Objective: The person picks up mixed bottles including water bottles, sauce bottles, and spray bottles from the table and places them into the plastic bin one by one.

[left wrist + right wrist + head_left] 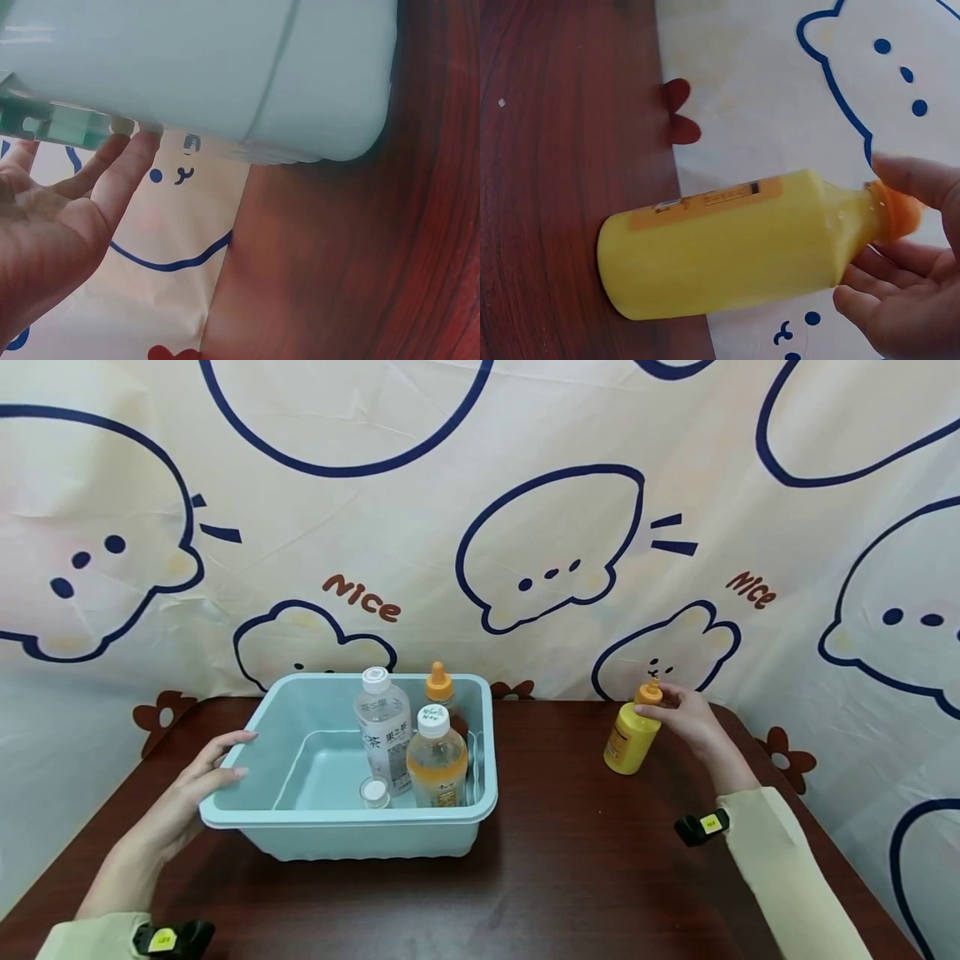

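My left hand [176, 797] holds the left rim of a light blue plastic bin [352, 835]. Two digits lie over the rim, and other fingers reach beneath it in the left wrist view. At the right, my right hand [686, 718] pinches a yellow squeeze bottle [628, 742] by its orange nozzle cap [900, 214]. The bottle leans a little, its base at the tabletop. Inside the bin stand a clear bottle with a white cap [382, 718], a bottle of amber liquid [438, 768], an orange-tipped bottle [440, 685] and a small white-lidded container [375, 792].
Beneath everything is a dark brown wooden table [555, 877]. A cream cloth [420, 552] with blue cartoon outlines hangs behind and along both sides. The bin occupies the left-centre of the table, and the yellow bottle stands apart to its right.
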`<state>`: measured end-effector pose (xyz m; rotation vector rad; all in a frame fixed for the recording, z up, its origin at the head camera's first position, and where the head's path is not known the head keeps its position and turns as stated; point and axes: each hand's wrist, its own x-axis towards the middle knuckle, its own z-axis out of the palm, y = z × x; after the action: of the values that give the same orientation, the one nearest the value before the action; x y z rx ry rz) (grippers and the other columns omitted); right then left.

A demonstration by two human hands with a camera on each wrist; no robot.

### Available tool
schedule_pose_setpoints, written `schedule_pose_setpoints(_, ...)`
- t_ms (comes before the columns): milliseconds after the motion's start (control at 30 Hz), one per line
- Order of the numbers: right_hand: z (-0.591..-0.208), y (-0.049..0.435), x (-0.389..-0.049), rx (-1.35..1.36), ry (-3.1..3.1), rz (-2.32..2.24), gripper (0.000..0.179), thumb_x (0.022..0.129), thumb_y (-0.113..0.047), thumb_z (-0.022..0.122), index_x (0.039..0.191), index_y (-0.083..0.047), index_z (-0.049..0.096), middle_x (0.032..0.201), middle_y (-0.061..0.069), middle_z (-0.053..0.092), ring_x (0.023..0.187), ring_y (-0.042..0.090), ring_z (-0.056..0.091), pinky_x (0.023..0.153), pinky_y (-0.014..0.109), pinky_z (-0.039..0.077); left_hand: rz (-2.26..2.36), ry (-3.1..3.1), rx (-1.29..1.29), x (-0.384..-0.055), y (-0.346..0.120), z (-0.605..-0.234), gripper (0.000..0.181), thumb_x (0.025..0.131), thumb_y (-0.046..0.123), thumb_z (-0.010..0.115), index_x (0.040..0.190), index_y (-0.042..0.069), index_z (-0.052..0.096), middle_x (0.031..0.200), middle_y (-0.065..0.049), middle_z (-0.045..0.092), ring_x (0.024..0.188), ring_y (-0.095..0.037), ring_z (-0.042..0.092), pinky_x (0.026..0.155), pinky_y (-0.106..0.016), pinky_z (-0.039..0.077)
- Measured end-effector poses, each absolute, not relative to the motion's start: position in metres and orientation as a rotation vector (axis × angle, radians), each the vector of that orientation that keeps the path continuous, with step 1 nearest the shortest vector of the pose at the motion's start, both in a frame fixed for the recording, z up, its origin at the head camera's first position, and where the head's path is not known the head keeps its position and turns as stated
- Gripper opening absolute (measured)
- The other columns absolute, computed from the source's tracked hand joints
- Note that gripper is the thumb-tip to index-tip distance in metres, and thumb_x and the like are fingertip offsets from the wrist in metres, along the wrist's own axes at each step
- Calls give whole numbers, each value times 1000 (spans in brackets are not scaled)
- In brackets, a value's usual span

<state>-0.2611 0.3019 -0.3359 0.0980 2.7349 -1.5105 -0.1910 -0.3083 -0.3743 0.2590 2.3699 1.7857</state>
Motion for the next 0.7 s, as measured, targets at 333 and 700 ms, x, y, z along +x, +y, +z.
schedule_pose_setpoints(333, -341, 294, -259, 127, 2840, -1462, 65, 85, -39, 60, 129, 5, 43, 128, 26, 44, 116, 39, 41, 98, 51, 33, 1794, 2381, 280, -189, -302, -375, 46, 96, 24, 38, 137, 39, 24, 136, -21, 8, 88, -13, 54, 68, -39, 52)
schedule_pose_setpoints(700, -338, 286, -254, 156, 2876, -1451, 73, 82, -48, 60, 131, 3, 43, 130, 24, 44, 114, 36, 42, 98, 50, 34, 1810, 2394, 294, -189, -300, -375, 45, 96, 23, 38, 137, 37, 26, 136, -22, 9, 85, -13, 57, 66, -37, 52)
